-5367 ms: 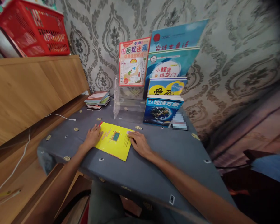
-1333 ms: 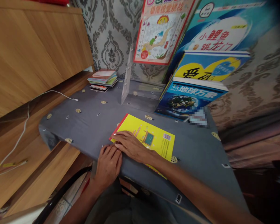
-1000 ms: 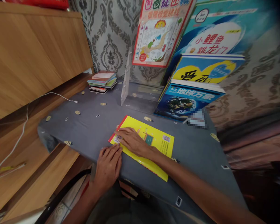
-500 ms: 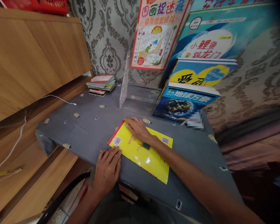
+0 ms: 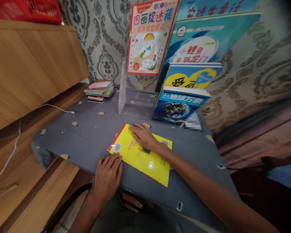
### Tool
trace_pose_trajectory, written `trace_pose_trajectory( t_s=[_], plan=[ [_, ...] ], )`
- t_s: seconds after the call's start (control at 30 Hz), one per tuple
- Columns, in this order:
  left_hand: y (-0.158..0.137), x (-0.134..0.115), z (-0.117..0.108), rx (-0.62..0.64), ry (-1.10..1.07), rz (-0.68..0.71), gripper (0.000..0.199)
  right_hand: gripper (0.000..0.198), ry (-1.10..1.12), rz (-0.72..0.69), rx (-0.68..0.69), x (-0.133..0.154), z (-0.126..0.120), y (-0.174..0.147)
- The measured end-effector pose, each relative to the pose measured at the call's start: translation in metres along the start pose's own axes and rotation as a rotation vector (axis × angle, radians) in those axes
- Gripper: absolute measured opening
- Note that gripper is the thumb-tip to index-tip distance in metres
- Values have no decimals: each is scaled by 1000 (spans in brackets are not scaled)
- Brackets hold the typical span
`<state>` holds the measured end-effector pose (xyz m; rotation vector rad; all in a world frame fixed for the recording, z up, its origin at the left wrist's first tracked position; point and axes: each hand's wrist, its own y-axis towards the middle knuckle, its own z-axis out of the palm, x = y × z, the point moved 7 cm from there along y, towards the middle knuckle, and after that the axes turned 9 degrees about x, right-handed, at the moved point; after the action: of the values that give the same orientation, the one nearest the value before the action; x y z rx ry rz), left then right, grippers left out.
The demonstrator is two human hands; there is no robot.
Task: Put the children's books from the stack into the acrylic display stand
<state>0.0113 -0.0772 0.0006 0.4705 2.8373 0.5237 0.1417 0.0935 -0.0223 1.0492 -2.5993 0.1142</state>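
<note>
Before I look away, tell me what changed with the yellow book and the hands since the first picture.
The yellow book was turned and pulled nearer the table's front edge. The right hand slid from its right edge, by way of the barcode corner, to its far edge. The left hand came off its left edge to the near corner. The small book stack, clear stand and displayed books stayed put.

A right hand (image 5: pixel 144 137) presses flat on a yellow booklet (image 5: pixel 140 153) on a grey-clothed table (image 5: pixel 87 136); the left hand (image 5: pixel 108 178) rests at its near edge.
</note>
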Motion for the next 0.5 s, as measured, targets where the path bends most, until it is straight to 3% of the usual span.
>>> trace_pose_trajectory(
  t_s=[0.17,0.5],
  plan=[
    [22,2,0,82,106,20,23,40,-11,56,-66,-26,-11,-48],
    [100,23,24,297,171,29,21,38,89,164,-249,-54,-28,-136]
  ],
)
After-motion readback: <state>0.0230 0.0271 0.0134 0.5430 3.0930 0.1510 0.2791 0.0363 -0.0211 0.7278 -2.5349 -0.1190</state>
